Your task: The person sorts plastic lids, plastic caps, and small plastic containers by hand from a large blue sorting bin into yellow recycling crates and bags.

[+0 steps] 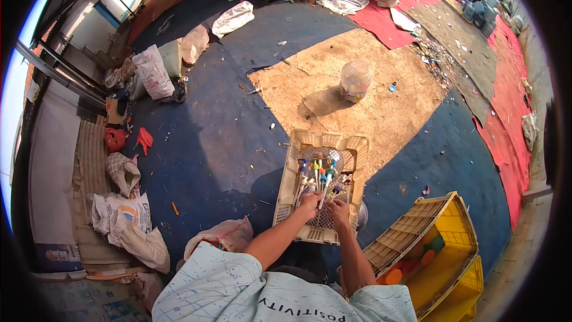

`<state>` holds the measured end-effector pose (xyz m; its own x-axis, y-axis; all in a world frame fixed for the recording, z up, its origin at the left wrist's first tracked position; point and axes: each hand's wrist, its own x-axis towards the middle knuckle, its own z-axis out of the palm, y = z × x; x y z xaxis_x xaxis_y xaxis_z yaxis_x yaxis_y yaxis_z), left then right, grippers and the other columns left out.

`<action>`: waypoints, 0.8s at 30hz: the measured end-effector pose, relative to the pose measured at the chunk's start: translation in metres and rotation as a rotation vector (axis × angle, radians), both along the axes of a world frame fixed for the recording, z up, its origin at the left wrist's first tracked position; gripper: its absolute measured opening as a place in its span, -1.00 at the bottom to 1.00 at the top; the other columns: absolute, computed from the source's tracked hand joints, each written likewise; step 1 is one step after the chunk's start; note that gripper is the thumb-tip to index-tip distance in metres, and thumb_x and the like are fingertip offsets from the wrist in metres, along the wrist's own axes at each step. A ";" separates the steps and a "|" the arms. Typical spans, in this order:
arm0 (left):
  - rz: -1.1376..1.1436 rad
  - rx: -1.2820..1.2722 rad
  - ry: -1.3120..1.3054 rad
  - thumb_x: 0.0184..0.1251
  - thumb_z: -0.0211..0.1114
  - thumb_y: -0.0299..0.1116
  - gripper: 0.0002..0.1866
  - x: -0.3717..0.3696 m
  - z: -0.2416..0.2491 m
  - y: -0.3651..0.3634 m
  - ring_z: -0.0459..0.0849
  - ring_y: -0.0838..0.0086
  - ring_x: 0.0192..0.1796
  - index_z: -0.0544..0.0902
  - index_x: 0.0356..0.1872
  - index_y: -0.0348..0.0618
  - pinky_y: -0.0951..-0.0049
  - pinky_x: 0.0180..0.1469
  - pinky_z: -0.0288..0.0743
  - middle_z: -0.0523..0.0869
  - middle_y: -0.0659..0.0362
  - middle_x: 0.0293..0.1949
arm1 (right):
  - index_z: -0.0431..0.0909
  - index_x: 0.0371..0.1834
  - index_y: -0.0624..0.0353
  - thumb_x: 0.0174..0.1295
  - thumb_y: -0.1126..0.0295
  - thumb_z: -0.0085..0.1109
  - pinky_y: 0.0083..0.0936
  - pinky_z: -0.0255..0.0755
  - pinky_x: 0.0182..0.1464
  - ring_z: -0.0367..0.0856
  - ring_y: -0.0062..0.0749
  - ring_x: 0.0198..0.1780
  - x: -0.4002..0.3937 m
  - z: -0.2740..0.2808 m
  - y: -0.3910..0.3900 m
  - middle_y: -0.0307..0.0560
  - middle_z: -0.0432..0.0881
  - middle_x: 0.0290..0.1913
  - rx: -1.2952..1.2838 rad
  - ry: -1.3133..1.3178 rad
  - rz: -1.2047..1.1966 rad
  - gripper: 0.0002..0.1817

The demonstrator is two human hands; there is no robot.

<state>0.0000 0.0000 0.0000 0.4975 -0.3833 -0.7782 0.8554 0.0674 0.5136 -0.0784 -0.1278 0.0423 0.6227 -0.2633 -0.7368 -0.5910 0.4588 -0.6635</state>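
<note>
A cream plastic crate (pixel 361 161) stands in front of me, holding several pump dispenser heads with thin tubes and caps in white, blue, green, orange and purple. Over its near half, my left hand (pixel 309 204) has its fingers closed on a pump dispenser (pixel 326 183) with a green collar and a pale tube slanting down between my hands. My right hand (pixel 340 211) is close beside it, fingers pinched together near the tube's lower end. Whatever is between those fingers is too small to make out.
A clear plastic jar (pixel 356 81) stands beyond the crate. At right, a tilted yellow crate (pixel 456 226) holds orange and green pieces. Sacks (pixel 140 232) line the left side. A pale sack (pixel 220 235) lies by my left arm. Small litter (pixel 432 59) is scattered at upper right.
</note>
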 end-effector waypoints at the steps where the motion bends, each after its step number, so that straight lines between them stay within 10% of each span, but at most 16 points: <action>1: 0.009 -0.041 -0.008 0.13 0.46 -0.01 -0.47 0.003 0.006 0.004 0.54 0.28 0.01 0.55 0.04 -0.03 0.04 -0.28 0.48 0.53 0.05 0.06 | 0.59 -0.09 0.30 0.26 0.31 0.20 -0.58 0.31 -0.49 0.46 -0.55 -0.51 0.004 0.008 0.005 -0.21 0.59 -0.44 0.005 -0.044 -0.032 -0.72; 9: -0.007 0.285 0.163 0.30 0.31 -0.06 -0.33 0.005 0.076 -0.021 0.43 0.08 0.26 0.36 0.29 -0.27 0.11 0.18 0.42 0.30 -0.06 0.38 | 0.62 -0.11 0.37 0.15 0.31 0.28 -0.54 0.33 -0.45 0.47 -0.52 -0.45 0.011 -0.015 -0.042 -0.18 0.58 -0.45 -0.440 0.016 0.176 -0.65; 18: 0.044 0.269 0.281 0.41 0.20 -0.18 -0.75 -0.090 0.067 0.124 0.66 0.45 -0.26 0.59 -0.23 -0.18 0.32 -0.18 0.59 0.65 0.22 -0.37 | 0.60 -0.10 0.38 0.14 0.36 0.26 -0.42 0.46 -0.19 0.58 -0.39 -0.27 -0.066 -0.007 0.031 -0.05 0.65 -0.29 -0.266 0.078 0.138 -0.67; 24: -0.120 0.380 0.169 0.37 0.25 -0.14 -0.73 -0.113 0.086 0.155 0.62 0.50 -0.42 0.61 -0.37 -0.14 0.41 -0.33 0.56 0.65 0.25 -0.45 | 0.58 -0.04 0.36 0.16 0.36 0.26 -0.44 0.49 -0.07 0.64 -0.33 -0.16 -0.093 -0.005 0.077 0.03 0.68 -0.20 -0.429 -0.070 0.203 -0.65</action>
<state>-0.1127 0.1550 0.0864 0.3205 -0.1010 -0.9418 0.9198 -0.2044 0.3350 -0.1718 -0.0509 0.0375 0.7370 -0.4025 -0.5429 -0.5876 0.0153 -0.8090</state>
